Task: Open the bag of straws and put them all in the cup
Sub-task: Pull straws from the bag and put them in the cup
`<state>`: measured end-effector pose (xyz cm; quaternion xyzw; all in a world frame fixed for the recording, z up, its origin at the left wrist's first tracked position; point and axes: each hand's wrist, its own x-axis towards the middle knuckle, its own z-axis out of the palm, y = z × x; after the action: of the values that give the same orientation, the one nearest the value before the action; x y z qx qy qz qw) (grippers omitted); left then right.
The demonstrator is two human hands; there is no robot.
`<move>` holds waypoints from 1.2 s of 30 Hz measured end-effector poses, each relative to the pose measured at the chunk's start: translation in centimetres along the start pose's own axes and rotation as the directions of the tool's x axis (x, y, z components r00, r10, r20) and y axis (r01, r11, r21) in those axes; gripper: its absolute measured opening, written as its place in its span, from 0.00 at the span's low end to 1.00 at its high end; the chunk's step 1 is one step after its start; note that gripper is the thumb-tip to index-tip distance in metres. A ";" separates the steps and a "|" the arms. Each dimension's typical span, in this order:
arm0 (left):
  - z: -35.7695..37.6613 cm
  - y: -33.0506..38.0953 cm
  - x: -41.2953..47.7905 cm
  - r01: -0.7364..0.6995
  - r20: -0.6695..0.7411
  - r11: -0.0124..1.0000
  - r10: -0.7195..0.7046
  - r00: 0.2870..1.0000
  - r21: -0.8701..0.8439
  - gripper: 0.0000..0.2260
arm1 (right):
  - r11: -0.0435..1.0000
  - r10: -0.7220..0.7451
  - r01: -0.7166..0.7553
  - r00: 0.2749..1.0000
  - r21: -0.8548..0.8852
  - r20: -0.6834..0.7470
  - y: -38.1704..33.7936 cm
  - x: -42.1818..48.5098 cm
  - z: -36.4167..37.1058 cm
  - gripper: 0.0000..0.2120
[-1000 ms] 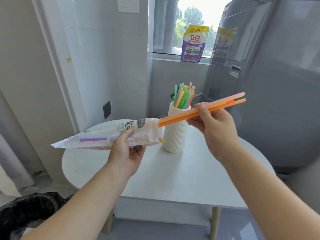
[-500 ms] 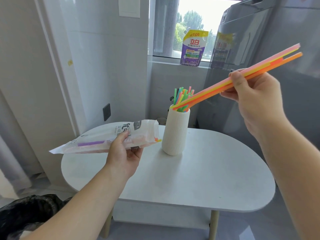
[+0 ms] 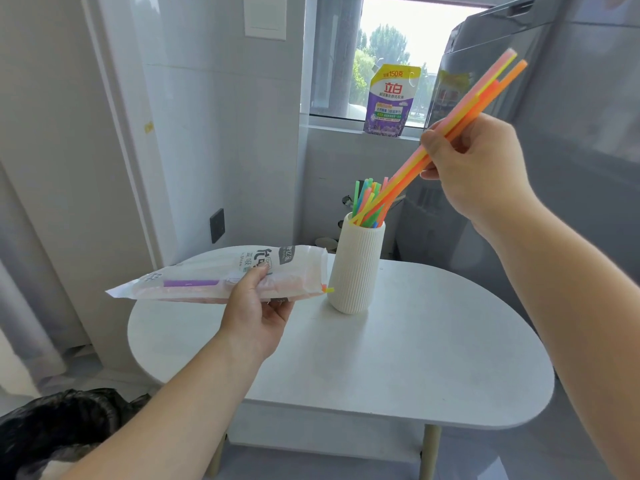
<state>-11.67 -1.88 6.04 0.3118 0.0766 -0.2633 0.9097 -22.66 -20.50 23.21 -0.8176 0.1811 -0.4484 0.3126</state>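
At upper right, the right hand (image 3: 476, 168) pinched slanted straws (image 3: 483, 90), lower tips in the cup (image 3: 356, 268). At centre-left, the left hand (image 3: 256, 308) gripped the bag (image 3: 207, 280).

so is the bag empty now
No, a purple straw lies inside the bag, and orange and yellow tips poke out of its mouth.

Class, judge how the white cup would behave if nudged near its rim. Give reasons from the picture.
The cup looks tall and narrow, so it would probably tip rather than slide. The straws standing in it likely add little weight. Its ribbed wall should grip well.
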 end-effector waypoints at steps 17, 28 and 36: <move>0.2 -0.1 0.0 0.004 -0.005 1.000 -0.004 1.000 0.016 0.08 | 0.995 -0.017 0.017 1.000 -0.099 0.009 -0.6 1.2 0.6 0.13; 0.2 -0.2 0.3 -0.002 -0.008 1.000 0.002 1.000 0.015 0.11 | 0.995 -0.016 0.022 0.998 -0.099 0.062 0.0 1.7 0.2 0.16; 0.2 -0.2 0.2 -0.005 -0.007 1.000 0.005 1.000 0.024 0.12 | 0.998 0.028 -0.019 0.989 -0.064 0.148 0.7 2.8 1.8 0.10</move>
<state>-11.58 -2.21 5.99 0.3240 0.0759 -0.2606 0.9063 -19.71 -22.00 23.74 -0.8560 0.1805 -0.3765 0.3049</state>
